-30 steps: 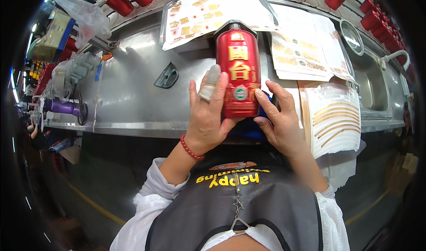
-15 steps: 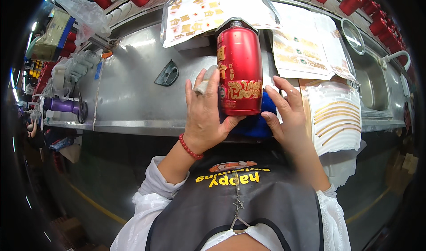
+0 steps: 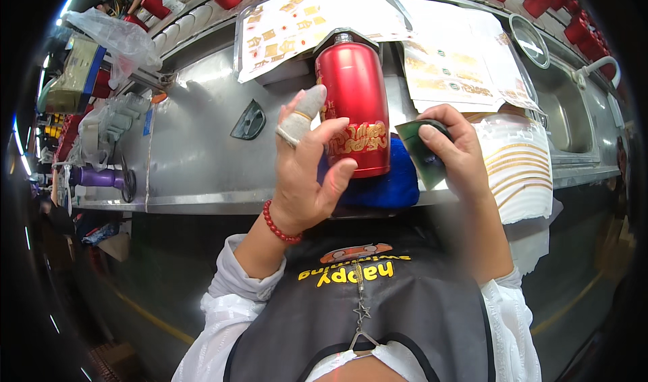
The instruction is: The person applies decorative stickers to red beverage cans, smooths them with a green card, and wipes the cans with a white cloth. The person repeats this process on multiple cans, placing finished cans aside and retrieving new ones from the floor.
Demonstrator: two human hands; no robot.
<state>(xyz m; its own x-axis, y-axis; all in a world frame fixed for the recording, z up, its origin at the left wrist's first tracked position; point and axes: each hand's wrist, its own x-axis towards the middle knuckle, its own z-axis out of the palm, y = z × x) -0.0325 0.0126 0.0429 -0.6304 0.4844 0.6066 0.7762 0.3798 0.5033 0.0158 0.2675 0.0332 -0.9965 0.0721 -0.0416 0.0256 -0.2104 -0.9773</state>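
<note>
In the head view, a red metallic bottle (image 3: 352,88) lies with its neck toward 12 o'clock, a blue cushion (image 3: 399,186) showing beneath its base end on the steel surface (image 3: 192,145). From the bottle's middle, the left hand (image 3: 302,162) is at 7 to 8 o'clock, fingers spread; I cannot tell whether they touch the bottle. At 4 o'clock, the right hand (image 3: 462,151) pinches a dark green scraper (image 3: 420,154). A second scraper (image 3: 249,120) lies at 9 o'clock. The step in hand looks like readying the tool beside the gold decal (image 3: 359,137); the next move seems to call for a flat edge, light pressure and a steadying left hand
</note>
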